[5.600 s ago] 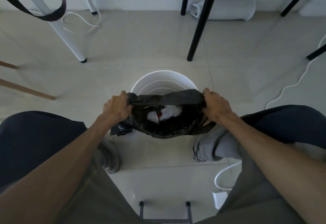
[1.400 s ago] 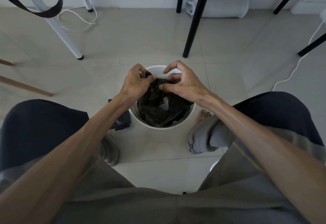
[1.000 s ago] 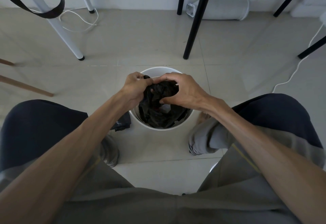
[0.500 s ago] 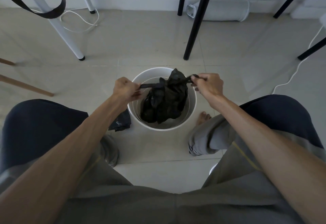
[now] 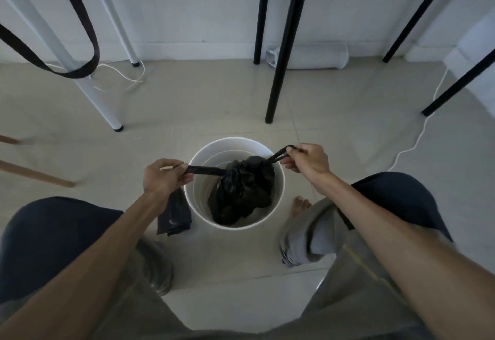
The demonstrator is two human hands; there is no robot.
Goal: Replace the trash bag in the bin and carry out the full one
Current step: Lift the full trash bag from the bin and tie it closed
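Head view shows no readable writing or brand on anything. One white bin (image 5: 277, 179) stands on the tiled floor between the person's knees, and one full black trash bag (image 5: 242, 192) sits inside it, its neck gathered shut. The left hand (image 5: 163, 179) has its fingers curled tight around one bag tie (image 5: 205, 170), stretched left over the bin's rim. The right hand (image 5: 308, 161) pinches the other tie (image 5: 278, 154) just past the rim's right side. One folded black bag (image 5: 174, 216) lies against the bin's left side.
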